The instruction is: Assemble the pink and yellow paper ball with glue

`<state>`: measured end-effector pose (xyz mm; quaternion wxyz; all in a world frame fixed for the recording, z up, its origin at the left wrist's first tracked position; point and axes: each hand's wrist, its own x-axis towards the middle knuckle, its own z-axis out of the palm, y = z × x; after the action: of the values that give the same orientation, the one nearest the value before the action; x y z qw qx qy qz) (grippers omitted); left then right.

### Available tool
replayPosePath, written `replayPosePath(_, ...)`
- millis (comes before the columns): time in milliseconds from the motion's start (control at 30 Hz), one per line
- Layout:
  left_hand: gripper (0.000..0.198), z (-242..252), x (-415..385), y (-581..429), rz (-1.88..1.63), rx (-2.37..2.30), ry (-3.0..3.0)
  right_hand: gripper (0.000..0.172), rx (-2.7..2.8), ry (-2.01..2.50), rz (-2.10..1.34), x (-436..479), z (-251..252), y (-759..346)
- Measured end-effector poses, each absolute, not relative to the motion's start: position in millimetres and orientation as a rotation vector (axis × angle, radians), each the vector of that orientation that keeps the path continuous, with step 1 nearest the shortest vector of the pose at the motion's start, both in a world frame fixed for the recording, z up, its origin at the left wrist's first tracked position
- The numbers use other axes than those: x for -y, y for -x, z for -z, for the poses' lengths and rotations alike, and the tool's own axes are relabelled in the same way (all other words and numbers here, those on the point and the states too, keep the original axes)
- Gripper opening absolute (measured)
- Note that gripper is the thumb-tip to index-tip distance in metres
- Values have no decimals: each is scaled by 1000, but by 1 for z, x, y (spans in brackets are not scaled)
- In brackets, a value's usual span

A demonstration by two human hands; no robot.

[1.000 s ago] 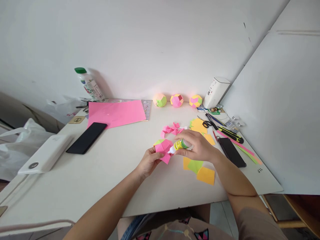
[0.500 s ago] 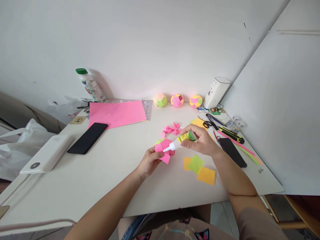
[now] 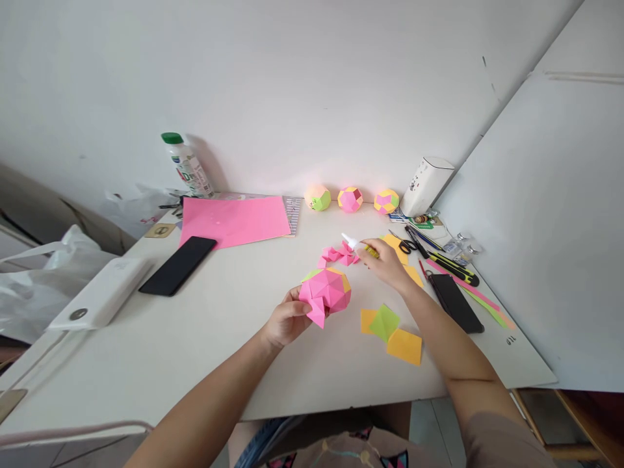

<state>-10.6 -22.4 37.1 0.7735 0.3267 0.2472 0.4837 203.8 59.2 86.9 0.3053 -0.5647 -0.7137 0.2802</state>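
My left hand [image 3: 288, 320] grips a faceted paper ball [image 3: 327, 290], mostly pink with green and yellow at its top; a loose pink flap juts from its lower left. Up and to the right of the ball, my right hand [image 3: 383, 261] is closed around a glue bottle [image 3: 359, 246], its white nozzle pointing up and left. Behind the ball lie several folded pink paper pieces [image 3: 336, 255]. Yellow sheets [image 3: 396, 249] lie beside my right hand. Nearer the front edge are a green square [image 3: 385, 323] and yellow squares [image 3: 404, 346].
Three finished paper balls [image 3: 350, 199] line the wall. Pink sheets [image 3: 236, 221], a black phone [image 3: 178, 266], a white power strip [image 3: 100, 296] and a bottle [image 3: 188, 166] are on the left. Scissors [image 3: 407, 246], cutters [image 3: 454, 269] and a black case [image 3: 454, 302] lie right.
The glue nozzle has left the pink flap; my right hand has moved up and away with the bottle. My left hand has turned the ball, showing more of its pink side.
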Motion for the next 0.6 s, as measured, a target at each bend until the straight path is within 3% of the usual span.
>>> replayPosePath(100, 6, -37, 21, 11, -1044, -517, -702, 29, 2276, 1729, -323, -61, -60, -193)
replayPosePath(300, 10, -38, 19, 11, -1045, -550, -662, 27, 2419, 1794, -232, -59, -43, -184)
replayPosePath(433, 13, -39, 20, 10, -1078, -596, -630, 30, 2301, 1521, -122, -46, -64, -182)
replayPosePath(600, 19, -43, 22, 4, -1128, -648, -630, 48, 2037, 1323, -529, -12, -92, -175)
